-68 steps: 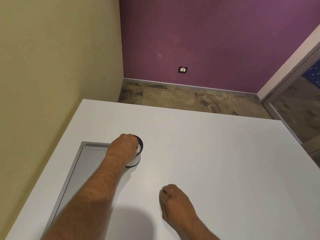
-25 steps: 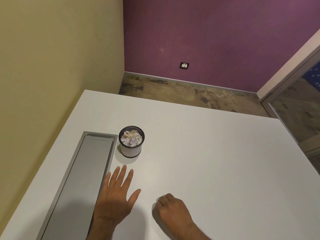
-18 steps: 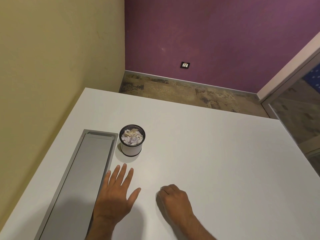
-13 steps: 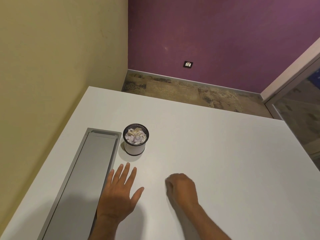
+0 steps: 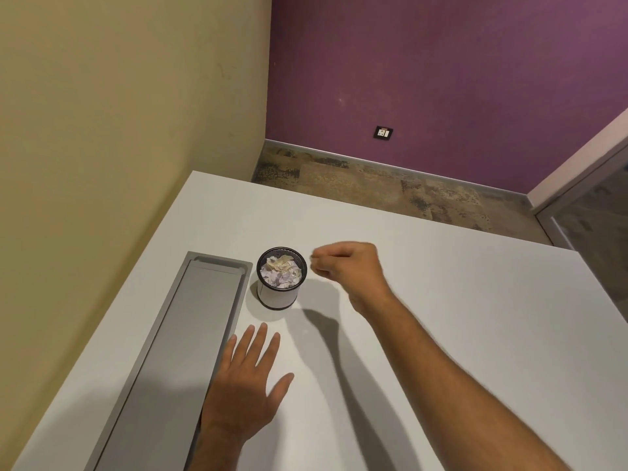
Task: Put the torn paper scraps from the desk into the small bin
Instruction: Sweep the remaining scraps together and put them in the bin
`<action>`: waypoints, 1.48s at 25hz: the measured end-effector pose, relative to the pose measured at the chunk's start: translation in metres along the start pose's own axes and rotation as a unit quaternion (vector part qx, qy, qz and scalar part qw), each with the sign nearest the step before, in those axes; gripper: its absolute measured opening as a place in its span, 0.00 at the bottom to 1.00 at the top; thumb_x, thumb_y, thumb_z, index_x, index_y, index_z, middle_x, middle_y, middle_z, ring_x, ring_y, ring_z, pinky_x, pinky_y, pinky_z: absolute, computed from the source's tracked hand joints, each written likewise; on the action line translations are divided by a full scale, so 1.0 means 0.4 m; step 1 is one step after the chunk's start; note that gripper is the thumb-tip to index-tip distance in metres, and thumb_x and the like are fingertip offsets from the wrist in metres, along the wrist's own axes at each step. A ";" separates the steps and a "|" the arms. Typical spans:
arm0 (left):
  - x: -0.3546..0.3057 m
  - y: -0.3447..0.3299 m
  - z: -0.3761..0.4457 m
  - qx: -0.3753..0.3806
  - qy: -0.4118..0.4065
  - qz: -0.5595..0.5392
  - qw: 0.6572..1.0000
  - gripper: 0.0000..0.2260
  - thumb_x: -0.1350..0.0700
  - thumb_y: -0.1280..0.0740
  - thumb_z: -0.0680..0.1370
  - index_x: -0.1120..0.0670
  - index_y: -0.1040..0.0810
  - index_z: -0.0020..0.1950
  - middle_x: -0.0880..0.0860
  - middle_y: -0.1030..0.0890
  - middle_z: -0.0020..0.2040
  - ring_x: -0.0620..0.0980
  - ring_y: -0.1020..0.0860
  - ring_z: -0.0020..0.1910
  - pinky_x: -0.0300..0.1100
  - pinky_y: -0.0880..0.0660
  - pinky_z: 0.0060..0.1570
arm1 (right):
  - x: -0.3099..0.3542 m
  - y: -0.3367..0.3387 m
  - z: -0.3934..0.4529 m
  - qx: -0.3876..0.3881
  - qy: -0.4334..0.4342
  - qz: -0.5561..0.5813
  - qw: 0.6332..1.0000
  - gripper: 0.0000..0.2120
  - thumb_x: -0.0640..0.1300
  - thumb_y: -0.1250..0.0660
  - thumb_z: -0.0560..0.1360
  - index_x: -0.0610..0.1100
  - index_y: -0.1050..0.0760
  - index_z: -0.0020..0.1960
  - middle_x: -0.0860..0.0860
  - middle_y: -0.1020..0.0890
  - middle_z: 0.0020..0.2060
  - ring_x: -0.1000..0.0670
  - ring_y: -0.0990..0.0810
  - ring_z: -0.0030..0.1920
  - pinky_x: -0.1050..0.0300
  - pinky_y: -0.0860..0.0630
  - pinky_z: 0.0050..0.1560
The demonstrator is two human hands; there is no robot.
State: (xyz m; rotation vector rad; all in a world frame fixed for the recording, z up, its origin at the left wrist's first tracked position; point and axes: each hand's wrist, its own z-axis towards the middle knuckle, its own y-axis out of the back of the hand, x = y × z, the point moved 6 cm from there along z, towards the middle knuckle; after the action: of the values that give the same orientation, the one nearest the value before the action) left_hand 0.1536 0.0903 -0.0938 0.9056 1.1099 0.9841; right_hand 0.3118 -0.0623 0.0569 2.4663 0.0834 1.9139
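My right hand has lifted off the tabletop and swung up beside the small bin, fingers curled tight together; whether a last scrap sits pinched inside, I cannot tell. My left hand stays flat, fingers spread, just below the bin. I count one bin, heaped with torn paper scraps, no loose scraps on the tabletop, and one grey cable tray. The job looks nearly finished.
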 end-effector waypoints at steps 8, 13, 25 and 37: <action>-0.004 0.009 -0.001 -0.013 -0.002 -0.002 1.000 0.29 0.36 0.39 0.76 0.51 0.30 0.73 0.53 0.33 0.75 0.55 0.35 0.75 0.56 0.39 0.74 | 0.016 -0.182 0.039 0.130 0.162 -0.564 0.799 0.13 0.34 0.30 0.68 0.47 0.16 0.49 0.45 0.15 0.48 0.44 0.19 0.50 0.53 0.21 0.50; -0.004 0.011 -0.002 -0.021 -0.004 0.003 1.000 0.29 0.36 0.39 0.76 0.51 0.30 0.73 0.54 0.32 0.75 0.55 0.35 0.75 0.56 0.38 0.74 | 0.011 -0.173 0.029 0.135 0.196 -0.572 0.785 0.16 0.35 0.31 0.67 0.46 0.18 0.52 0.47 0.15 0.48 0.43 0.19 0.50 0.56 0.23 0.47; -0.007 0.010 -0.010 -0.068 -0.022 0.010 0.997 0.29 0.38 0.37 0.77 0.52 0.31 0.73 0.55 0.32 0.75 0.56 0.36 0.76 0.59 0.35 0.71 | -0.277 0.153 -0.278 -0.077 0.125 -0.409 0.901 0.05 0.42 0.27 0.70 0.49 0.16 0.44 0.55 0.18 0.38 0.54 0.21 0.41 0.62 0.26 0.47; -0.006 0.005 -0.012 -0.092 -0.035 0.015 0.995 0.30 0.39 0.36 0.77 0.54 0.32 0.74 0.57 0.33 0.75 0.56 0.37 0.76 0.59 0.35 0.71 | -0.396 0.168 -0.408 -0.060 0.099 -0.473 0.874 0.03 0.43 0.25 0.67 0.48 0.16 0.40 0.55 0.20 0.34 0.50 0.25 0.39 0.53 0.26 0.44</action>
State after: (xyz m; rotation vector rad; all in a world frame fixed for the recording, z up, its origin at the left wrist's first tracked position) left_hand 0.1483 0.0890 -0.0923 0.8022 0.9332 1.0527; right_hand 0.1168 -0.1409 -0.0524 1.6015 0.9372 1.5872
